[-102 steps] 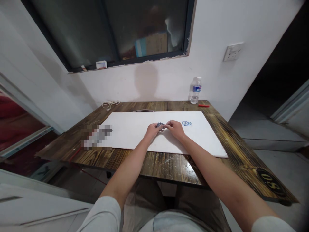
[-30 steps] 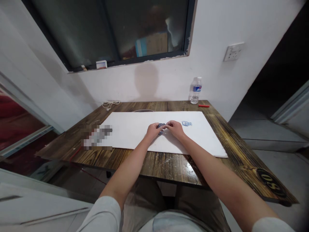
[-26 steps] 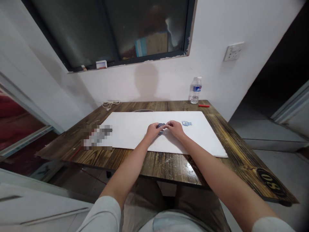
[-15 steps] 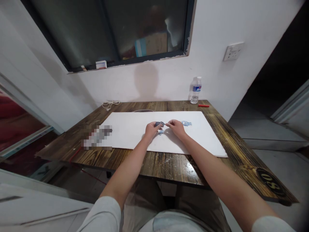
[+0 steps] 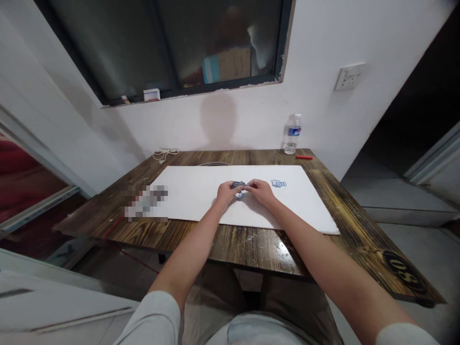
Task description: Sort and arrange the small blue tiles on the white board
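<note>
My left hand (image 5: pixel 225 194) is closed around a small stack of dark, pale-patterned flat pieces (image 5: pixel 238 184), with the thumb across the near side. My right hand (image 5: pixel 261 191) is pinched at the right end of that stack, its fingertips meeting the left thumb. What sits between the right fingertips is too small to make out. Just under the left fingers, a few small blue-and-white flat pieces (image 5: pixel 239 196) lie on the white board (image 5: pixel 194 191). Right of my right hand, a cluster of blue-edged flat pieces (image 5: pixel 279 183) rests on the board.
The board lies on a dark wooden table (image 5: pixel 247 244). Along the back are a coiled pale cord (image 5: pixel 165 154), a water bottle (image 5: pixel 293 135) and a red pen-like stick (image 5: pixel 304 157). A blurred-out patch covers something at the left end. Behind stands a wall with a window.
My right fingertips have closed in on the stack in my left hand, where a small gap showed before. The pieces on the board stay put; the view has shifted slightly.
</note>
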`<state>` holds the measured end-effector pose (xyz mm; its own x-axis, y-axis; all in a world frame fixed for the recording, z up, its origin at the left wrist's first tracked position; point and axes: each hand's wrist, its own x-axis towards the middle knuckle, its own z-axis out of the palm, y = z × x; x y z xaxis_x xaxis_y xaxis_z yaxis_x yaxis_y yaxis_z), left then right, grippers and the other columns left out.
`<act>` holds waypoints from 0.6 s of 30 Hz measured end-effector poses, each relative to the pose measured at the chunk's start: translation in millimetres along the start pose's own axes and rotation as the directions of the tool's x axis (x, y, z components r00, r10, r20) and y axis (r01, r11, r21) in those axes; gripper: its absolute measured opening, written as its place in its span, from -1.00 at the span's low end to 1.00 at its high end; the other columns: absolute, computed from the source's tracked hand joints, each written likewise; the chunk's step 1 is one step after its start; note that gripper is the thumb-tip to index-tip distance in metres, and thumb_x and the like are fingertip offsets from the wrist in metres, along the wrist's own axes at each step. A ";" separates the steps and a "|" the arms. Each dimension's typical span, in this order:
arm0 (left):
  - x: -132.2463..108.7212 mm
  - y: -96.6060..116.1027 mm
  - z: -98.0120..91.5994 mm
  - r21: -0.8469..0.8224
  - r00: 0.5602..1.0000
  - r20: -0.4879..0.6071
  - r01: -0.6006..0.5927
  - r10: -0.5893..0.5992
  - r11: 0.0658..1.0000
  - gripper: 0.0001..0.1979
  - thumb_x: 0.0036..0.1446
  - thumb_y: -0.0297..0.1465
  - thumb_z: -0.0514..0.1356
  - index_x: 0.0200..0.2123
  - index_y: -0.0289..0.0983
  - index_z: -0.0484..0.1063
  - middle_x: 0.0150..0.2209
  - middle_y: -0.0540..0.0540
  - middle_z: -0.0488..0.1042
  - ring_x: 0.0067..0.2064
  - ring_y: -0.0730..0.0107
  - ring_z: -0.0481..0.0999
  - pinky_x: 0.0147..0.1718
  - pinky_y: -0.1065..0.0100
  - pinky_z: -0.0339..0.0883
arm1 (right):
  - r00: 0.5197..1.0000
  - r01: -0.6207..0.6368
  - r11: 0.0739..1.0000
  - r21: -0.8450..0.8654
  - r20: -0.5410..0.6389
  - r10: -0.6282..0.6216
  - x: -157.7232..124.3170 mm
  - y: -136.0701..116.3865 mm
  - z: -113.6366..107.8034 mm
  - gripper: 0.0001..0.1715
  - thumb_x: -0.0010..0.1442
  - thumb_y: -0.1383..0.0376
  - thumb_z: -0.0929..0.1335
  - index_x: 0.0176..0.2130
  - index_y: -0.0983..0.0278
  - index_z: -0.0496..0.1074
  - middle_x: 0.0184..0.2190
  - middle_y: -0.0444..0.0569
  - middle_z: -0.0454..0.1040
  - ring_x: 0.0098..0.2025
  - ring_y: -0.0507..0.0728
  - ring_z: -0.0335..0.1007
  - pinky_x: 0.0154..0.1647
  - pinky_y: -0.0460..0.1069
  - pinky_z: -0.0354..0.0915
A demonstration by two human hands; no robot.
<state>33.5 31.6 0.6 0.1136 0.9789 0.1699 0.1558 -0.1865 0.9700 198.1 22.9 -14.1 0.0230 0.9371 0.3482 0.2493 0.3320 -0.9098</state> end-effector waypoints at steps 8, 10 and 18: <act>-4.7 9.0 2.9 -0.121 0.998 -0.014 0.055 -0.057 0.991 -0.66 -0.26 -0.22 0.42 -0.44 -0.34 0.54 -0.50 -0.11 0.53 -0.46 0.40 0.43 -0.51 0.41 0.24 | 0.997 -0.069 0.997 0.044 -0.037 0.071 -1.6 -3.2 -0.6 -0.60 -0.18 -0.01 0.46 -0.57 0.27 0.43 -0.62 -0.11 0.41 -0.53 0.04 0.23 -0.47 -0.04 0.13; -4.8 9.9 2.8 -0.127 0.998 -0.024 0.050 -0.053 0.991 -0.66 -0.27 -0.23 0.42 -0.44 -0.34 0.54 -0.50 -0.11 0.53 -0.46 0.39 0.43 -0.50 0.42 0.23 | 0.996 -0.078 0.996 0.050 -0.039 0.080 -1.8 -3.9 -0.6 -0.59 -0.19 -0.01 0.47 -0.58 0.27 0.43 -0.61 -0.11 0.41 -0.53 0.04 0.22 -0.47 -0.04 0.13; 1.4 3.8 -1.9 -0.140 0.994 -0.085 0.058 -0.070 0.988 -0.67 -0.23 -0.22 0.39 -0.42 -0.33 0.54 -0.50 -0.12 0.53 -0.46 0.42 0.44 -0.54 0.47 0.15 | 0.994 -0.083 0.993 0.083 -0.064 0.088 1.9 3.6 -0.3 -0.63 -0.17 0.02 0.45 -0.54 0.28 0.45 -0.61 -0.13 0.39 -0.53 0.03 0.21 -0.46 -0.04 0.12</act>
<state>32.4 32.4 4.9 0.0190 0.9931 0.1155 0.0235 -0.1159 0.9930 199.3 25.8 -16.7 0.1071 0.9539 0.2805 0.1652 0.2611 -0.9511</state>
